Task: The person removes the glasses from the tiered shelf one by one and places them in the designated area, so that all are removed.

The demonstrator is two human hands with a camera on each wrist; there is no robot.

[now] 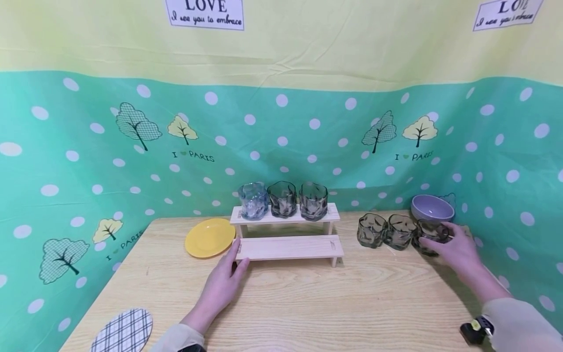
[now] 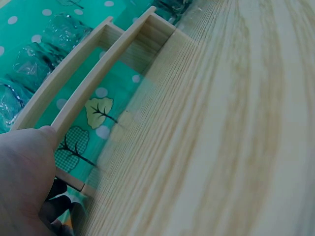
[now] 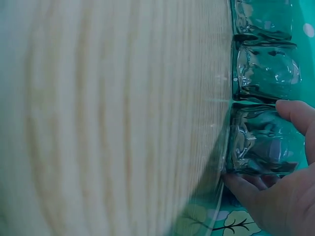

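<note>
A two-step wooden rack (image 1: 288, 247) stands at the back middle of the table. My left hand (image 1: 222, 282) grips the left end of its lower step, thumb at the front edge (image 2: 51, 132) and fingers around the side. Along the upper step are a bluish glass (image 1: 253, 201) and two grey glasses, one in the middle (image 1: 283, 199) and one at right (image 1: 313, 201). Right of the rack, three dark tumblers stand upright in a row on the table. My right hand (image 1: 459, 249) holds the rightmost tumbler (image 3: 261, 140) between thumb and fingers, beside the middle tumbler (image 3: 266, 71).
Behind the tumblers sits a purple bowl (image 1: 432, 208). A yellow plate (image 1: 210, 238) lies left of the rack, and a checked round mat (image 1: 124, 331) at the table's front left. Polka-dot cloth (image 1: 281, 127) closes off the back and both sides.
</note>
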